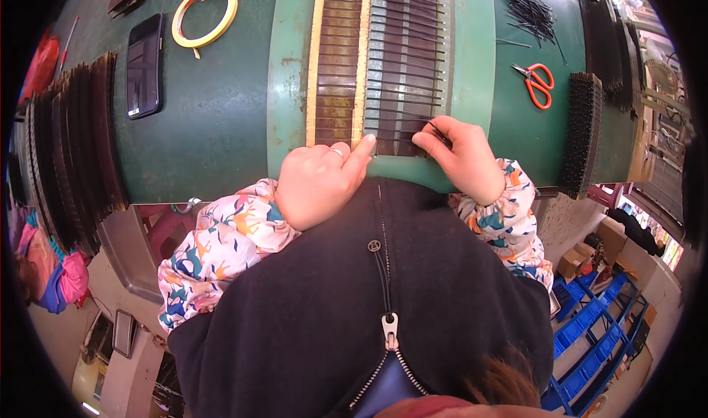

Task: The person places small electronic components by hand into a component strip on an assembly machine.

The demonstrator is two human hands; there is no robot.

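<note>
On a light green board, many thin black rods lie crosswise in a ladder-like row over a dark strip. To their left runs a similar column edged with two yellow strips. My left hand, ring on one finger, rests at the board's near end. Its index finger is stretched out, the tip on the left end of the nearest rods, with the other fingers curled and holding nothing visible. My right hand pinches thin black rods at the row's near right corner; its fingers partly hide them.
Loose black rods lie piled at the far right, above red-handled scissors. A tape roll and a phone sit left on the green table. Dark strips stand stacked along the left and right edges.
</note>
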